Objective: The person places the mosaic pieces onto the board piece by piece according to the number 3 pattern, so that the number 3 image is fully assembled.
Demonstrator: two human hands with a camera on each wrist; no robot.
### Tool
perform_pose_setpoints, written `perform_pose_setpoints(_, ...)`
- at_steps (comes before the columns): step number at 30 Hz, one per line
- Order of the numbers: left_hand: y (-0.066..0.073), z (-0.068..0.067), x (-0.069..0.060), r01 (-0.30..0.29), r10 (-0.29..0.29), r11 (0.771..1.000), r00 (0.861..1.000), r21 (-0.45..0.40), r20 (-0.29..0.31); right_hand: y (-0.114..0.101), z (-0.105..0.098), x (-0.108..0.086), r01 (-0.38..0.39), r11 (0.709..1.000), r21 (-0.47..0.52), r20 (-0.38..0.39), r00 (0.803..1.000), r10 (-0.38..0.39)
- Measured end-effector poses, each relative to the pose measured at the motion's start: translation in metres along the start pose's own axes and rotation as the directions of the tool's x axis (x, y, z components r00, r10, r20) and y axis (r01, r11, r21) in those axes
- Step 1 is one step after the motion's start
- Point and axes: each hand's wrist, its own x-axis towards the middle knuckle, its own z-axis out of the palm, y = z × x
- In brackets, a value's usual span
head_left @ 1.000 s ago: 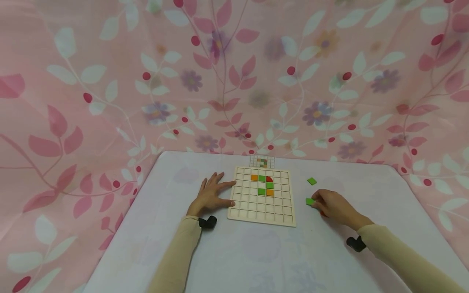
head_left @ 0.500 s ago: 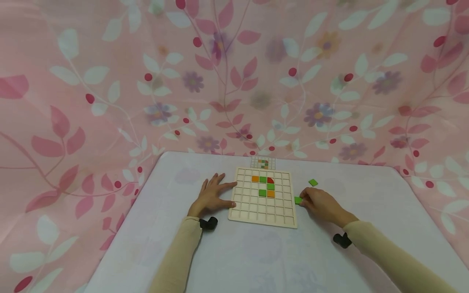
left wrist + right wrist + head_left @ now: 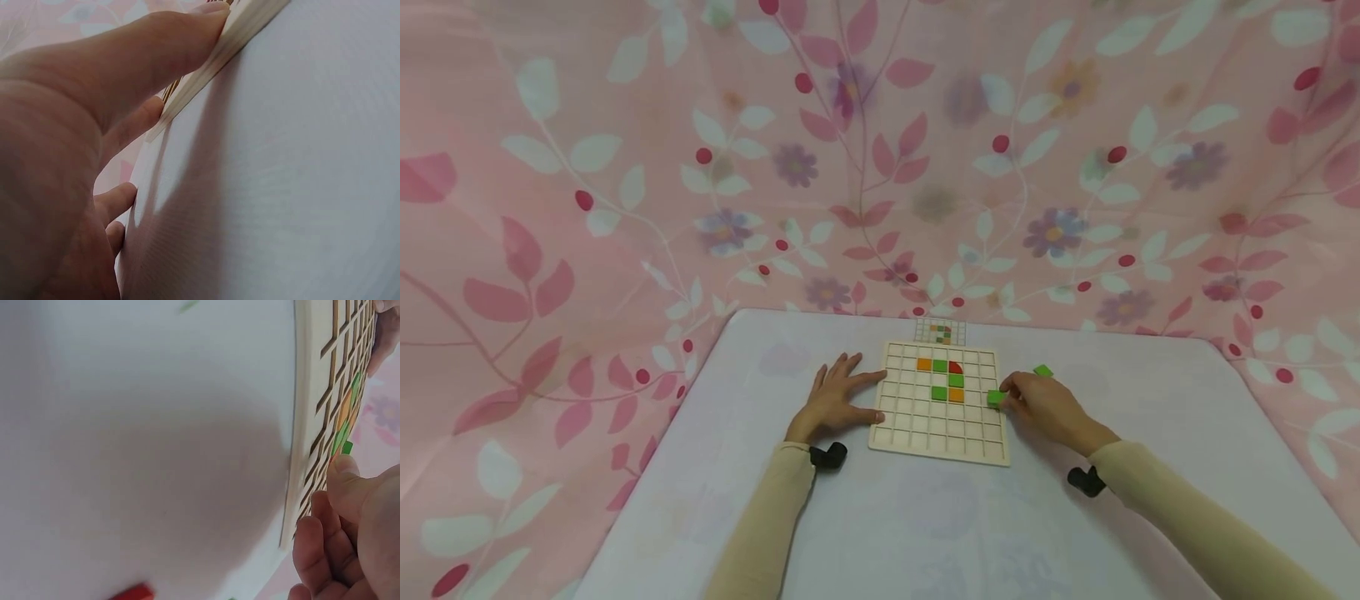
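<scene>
In the head view, a pale wooden grid board [image 3: 910, 421] lies on the table with orange, green and red pieces set in its upper cells. My left hand [image 3: 831, 404] spreads its fingers at the left edge, thumb and index fingertip touching it. In the left wrist view the thumb [image 3: 181, 40] presses on the board's rim [image 3: 206, 72]. My right hand [image 3: 1047, 408] pinches a green square tile [image 3: 996, 398] over the board's right edge. In the right wrist view, that tile [image 3: 347, 447] shows just beyond the thumb of my right hand [image 3: 356, 531].
Behind the board lies a small card [image 3: 958, 333] with a printed coloured grid. Another green tile [image 3: 1042, 370] lies on the table behind my right hand. A red piece [image 3: 134, 592] shows at the bottom of the right wrist view. Floral cloth [image 3: 880, 167] hangs behind the table.
My right hand has moved left with the green tile, from the table to above the board's right edge. The left hand stays against the board.
</scene>
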Motion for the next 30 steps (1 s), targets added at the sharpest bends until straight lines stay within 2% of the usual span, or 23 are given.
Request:
perform_pose_setpoints(8, 0.002, -0.002, 0.0, -0.005, 0.005, 1.0, 1.0, 0.001, -0.009, -0.02, 0.005, 0.01, 0.036, 0.999, 0.009, 0.009, 0.999, -0.036)
perform_pose_setpoints(15, 0.0, 0.002, -0.001, -0.001, 0.001, 1.0, 1.0, 0.0, -0.007, -0.029, 0.017, 0.015, 0.049, 0.998, 0.032, 0.04, 0.998, -0.05)
perform_pose_setpoints(23, 0.002, 0.001, -0.001, 0.014, -0.014, 1.0, 1.0, 0.014, 0.0, -0.041, 0.022, 0.019, 0.046, 0.992, 0.117, 0.042, 0.998, -0.052)
perform_pose_setpoints(30, -0.002, 0.003, 0.0, -0.005, 0.005, 1.0, 1.0, 0.024, 0.0, -0.043, 0.024, 0.022, 0.04, 0.984, 0.176, 0.068, 0.996, -0.052)
